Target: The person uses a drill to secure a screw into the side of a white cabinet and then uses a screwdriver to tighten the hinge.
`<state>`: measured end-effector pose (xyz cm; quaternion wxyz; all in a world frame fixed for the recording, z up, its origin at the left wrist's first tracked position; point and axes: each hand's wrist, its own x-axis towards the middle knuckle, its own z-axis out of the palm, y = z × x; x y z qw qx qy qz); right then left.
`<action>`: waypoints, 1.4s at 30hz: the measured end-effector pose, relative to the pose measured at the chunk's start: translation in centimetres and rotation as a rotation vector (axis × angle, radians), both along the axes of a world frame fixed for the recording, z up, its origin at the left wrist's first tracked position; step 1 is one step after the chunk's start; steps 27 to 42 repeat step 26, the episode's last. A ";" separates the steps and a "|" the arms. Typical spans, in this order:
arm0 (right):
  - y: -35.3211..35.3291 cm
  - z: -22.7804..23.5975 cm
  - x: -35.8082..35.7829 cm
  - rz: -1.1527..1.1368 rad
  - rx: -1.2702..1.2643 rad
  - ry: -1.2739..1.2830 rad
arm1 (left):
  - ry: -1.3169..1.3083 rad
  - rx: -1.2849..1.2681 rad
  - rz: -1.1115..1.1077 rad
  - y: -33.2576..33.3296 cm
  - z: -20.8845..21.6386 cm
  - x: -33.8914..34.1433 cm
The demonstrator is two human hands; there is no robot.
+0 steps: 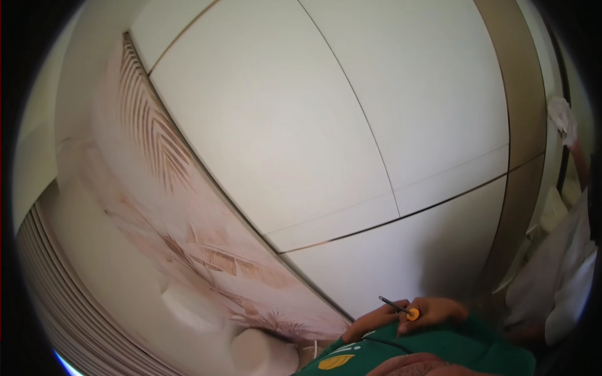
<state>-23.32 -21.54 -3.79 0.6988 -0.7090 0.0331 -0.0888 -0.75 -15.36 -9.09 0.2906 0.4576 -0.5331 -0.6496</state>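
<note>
Low in the view, in front of my green shirt (433, 346), both my hands are close together. My right hand (441, 309) is closed around a screwdriver (395, 305) with an orange collar or handle end and a thin dark shaft that points up and to the left. Most of its handle is hidden by the fingers. Right beside it, my left hand (374, 318) lies near the shaft, its fingers partly hidden, so whether they grip anything does not show. Ahead of my hands stand tall white cabinet panels (282, 125) with thin dark seams, above a lower white panel (389, 263).
A pinkish wall panel with palm-leaf patterns (157, 144) runs along the left. Nearby are a white rounded object (263, 354) and a ribbed curtain-like surface (69, 282). At the right edge, another person's hand holds or wears something white (562, 119), beside pale fabric (552, 288).
</note>
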 end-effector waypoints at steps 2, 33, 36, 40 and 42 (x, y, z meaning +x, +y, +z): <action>0.2 0.4 -0.1 -0.007 -0.003 0.000 | -0.053 -0.034 0.144 1.9 1.0 -1.1; -1.0 -0.8 1.2 0.156 0.071 -0.037 | -0.046 -0.769 0.111 -10.2 13.7 -2.0; -1.0 -0.8 1.2 0.156 0.071 -0.037 | -0.046 -0.769 0.111 -10.2 13.7 -2.0; -1.0 -0.8 1.2 0.156 0.071 -0.037 | -0.046 -0.769 0.111 -10.2 13.7 -2.0; -1.0 -0.8 1.2 0.156 0.071 -0.037 | -0.046 -0.769 0.111 -10.2 13.7 -2.0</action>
